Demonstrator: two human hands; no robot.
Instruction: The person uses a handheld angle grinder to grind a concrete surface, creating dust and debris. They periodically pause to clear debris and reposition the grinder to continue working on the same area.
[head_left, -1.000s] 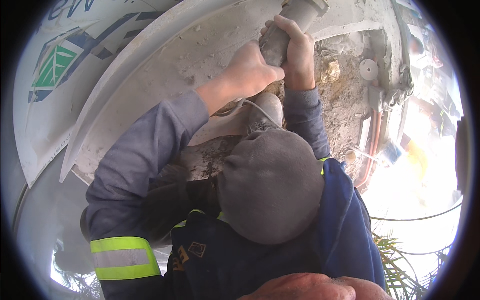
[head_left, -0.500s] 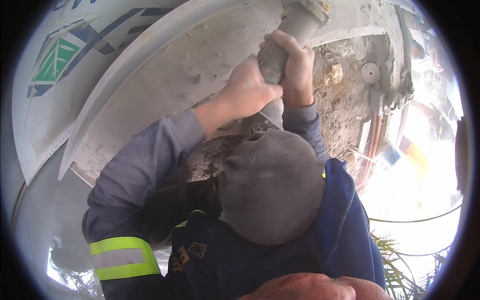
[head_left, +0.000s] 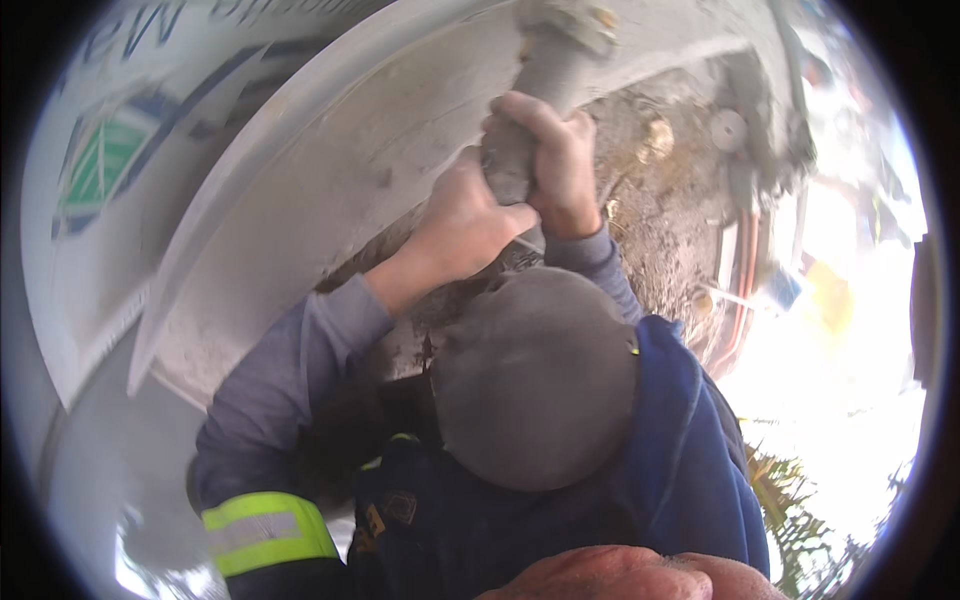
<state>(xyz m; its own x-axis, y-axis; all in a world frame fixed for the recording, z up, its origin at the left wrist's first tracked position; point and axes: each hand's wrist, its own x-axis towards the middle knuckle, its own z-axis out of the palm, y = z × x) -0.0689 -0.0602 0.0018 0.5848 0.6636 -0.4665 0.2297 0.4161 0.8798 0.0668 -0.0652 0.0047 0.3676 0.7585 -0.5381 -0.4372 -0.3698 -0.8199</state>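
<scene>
Observed from where I stand: a thick grey pipe slants across the work, its wide collar at the upper end, and both of the person's hands are on it below that collar. The left hand is closed about the pipe's left side near the lower end of its visible length; the right hand is wrapped around the right side, fingers curled over. The part beneath the hands is largely hidden. Left of the pipe lies a pale slab, and beyond it a white sign bearing a green leaf. Right of the pipe is rough earth, with a white disc and, lower, an orange tube. Below the pipe sits a rounded shape in grey cloth. The left sleeve carries a yellow band. Some edges are blurred.
</scene>
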